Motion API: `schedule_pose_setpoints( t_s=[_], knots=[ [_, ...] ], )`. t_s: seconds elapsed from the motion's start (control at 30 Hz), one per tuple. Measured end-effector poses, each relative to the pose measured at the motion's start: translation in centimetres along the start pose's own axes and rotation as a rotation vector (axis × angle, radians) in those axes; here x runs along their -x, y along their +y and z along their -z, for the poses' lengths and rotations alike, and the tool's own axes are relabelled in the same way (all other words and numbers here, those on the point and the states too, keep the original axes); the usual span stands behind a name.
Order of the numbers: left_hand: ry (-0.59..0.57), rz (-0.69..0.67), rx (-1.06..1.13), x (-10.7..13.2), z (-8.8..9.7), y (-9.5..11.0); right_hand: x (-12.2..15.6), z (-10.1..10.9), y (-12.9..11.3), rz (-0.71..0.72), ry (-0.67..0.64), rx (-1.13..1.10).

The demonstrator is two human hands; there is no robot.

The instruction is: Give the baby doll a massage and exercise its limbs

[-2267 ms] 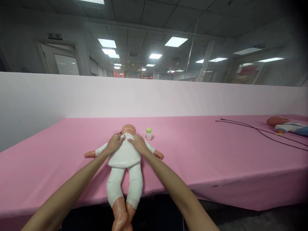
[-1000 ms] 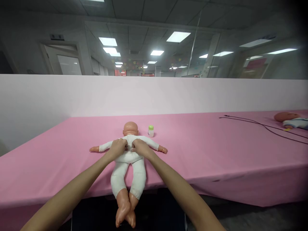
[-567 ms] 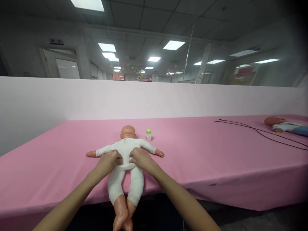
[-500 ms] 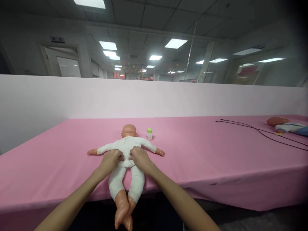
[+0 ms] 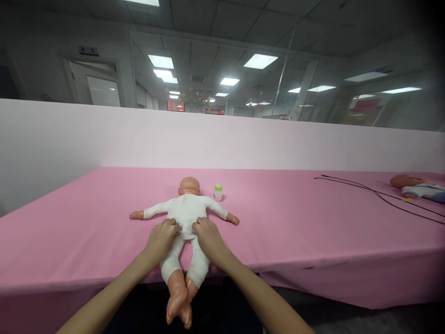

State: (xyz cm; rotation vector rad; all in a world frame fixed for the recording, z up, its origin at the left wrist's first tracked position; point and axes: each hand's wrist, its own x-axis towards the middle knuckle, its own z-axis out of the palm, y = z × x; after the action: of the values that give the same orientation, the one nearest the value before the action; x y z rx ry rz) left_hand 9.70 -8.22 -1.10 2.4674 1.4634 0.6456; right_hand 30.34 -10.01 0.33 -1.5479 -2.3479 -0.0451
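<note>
A baby doll (image 5: pixel 186 208) with a white cloth body lies face down on the pink-covered table, its arms spread to both sides. Its lower legs cross and hang past the near edge. My left hand (image 5: pixel 164 236) rests at the left side of the doll's lower back, fingers curled against the cloth. On the opposite side, my right hand (image 5: pixel 208 235) has its fingers bent in on the lower back too. The fingertips are partly hidden. A small bottle (image 5: pixel 218 192) with a green cap stands right of the doll's head.
Pink cloth (image 5: pixel 278 218) covers the table and hangs over its front edge. Dark thin cables (image 5: pixel 365 188) run across the right side. Another doll (image 5: pixel 422 189) lies at the far right. A white partition (image 5: pixel 243 144) with glass above borders the back.
Both hands have slid a little down the doll's back toward its hips and sit slightly farther apart. The whole view has shifted slightly.
</note>
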Motion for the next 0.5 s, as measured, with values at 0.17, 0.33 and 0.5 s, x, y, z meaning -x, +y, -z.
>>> schedule_pose_setpoints(
  t_s=[0.17, 0.33, 0.5],
  knots=[
    [-0.113, -0.065, -0.063, -1.8, 3.3, 1.3, -2.4, 1.3, 1.1, -0.049, -0.057, -0.163],
    [0.088, 0.065, -0.098, -6.1, 5.0, 1.4, -6.1, 3.4, 3.2, -0.038, 0.092, -0.205],
    [0.12, 0.152, -0.075, -9.6, 1.6, 0.1, -8.6, 0.7, 4.4, -0.123, 0.126, -0.116]
  ],
)
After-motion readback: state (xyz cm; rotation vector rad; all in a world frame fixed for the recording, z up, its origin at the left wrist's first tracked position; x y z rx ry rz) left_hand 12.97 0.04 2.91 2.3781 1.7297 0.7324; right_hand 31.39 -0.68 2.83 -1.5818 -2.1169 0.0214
